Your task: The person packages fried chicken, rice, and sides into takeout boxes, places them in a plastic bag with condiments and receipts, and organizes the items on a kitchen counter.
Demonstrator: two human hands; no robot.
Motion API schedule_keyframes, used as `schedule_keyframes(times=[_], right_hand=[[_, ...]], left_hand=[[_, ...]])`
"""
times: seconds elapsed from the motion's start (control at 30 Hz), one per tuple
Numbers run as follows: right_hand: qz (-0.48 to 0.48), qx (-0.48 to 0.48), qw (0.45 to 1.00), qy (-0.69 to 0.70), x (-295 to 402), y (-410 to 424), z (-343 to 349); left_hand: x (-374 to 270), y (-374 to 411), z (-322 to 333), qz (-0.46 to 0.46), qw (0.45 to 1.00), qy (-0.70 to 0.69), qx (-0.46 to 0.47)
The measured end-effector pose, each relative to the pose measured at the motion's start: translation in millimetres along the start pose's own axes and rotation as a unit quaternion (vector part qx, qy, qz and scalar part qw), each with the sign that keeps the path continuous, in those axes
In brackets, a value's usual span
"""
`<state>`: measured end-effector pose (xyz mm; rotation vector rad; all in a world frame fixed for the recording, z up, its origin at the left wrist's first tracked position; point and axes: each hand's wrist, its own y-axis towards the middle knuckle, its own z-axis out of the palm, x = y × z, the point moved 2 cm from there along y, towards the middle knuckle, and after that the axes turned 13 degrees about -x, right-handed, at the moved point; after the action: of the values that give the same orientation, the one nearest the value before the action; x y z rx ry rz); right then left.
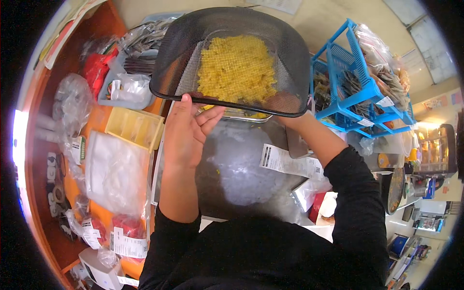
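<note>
A black mesh food cover (174, 54) is tilted up over a metal tray (246, 118) of yellow, crumbly food (237, 69), seen through the mesh. My left hand (190, 134) grips the cover's front rim, thumb on the outside and fingers curled beneath. My right hand (288, 103) reaches under the rim at the right and shows only dimly through the mesh, so its hold is hidden. Below both hands lies a dark grey worktop (250, 163), and a printed paper slip (290, 161) rests on it near my right forearm.
A blue plastic rack (362, 90) holding bagged goods stands to the right. On the orange table at left are a yellow divided tray (134, 127), clear plastic bags (116, 170), a grey bin (127, 98) and red packages with slips (128, 228). A white device (101, 268) sits lower left.
</note>
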<state>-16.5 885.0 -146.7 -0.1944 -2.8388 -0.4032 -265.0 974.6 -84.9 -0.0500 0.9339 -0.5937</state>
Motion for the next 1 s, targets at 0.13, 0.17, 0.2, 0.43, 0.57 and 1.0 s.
schedule_keyframes(times=[0.13, 0.17, 0.2, 0.43, 0.57, 1.0], right_hand=[[0.020, 0.043, 0.999, -0.007, -12.2, 1.7, -5.2], [0.025, 0.055, 0.998, -0.006, -14.9, 3.7, -5.5], [0.031, 0.063, 0.998, -0.005, -17.1, 6.4, -6.1], [0.108, 0.078, 0.989, 0.057, -22.0, 5.7, -3.6], [0.307, 0.116, 0.913, 0.244, -26.1, 0.3, 2.2], [0.517, -0.189, 0.695, 0.462, -1.5, -180.4, -168.9]], left_hand=[[-0.3, 0.7, 2.0, 0.006, 1.000, -0.008, 0.003], [0.5, 1.3, 0.5, 0.004, 1.000, -0.011, 0.005], [0.3, 2.5, -0.1, 0.002, 1.000, -0.012, 0.008], [2.5, -1.0, 1.7, -0.006, 1.000, -0.017, -0.004], [-2.1, -5.0, 12.9, 0.004, 1.000, -0.018, 0.007], [-2.8, -0.2, 3.6, 0.027, 0.998, -0.047, 0.042]])
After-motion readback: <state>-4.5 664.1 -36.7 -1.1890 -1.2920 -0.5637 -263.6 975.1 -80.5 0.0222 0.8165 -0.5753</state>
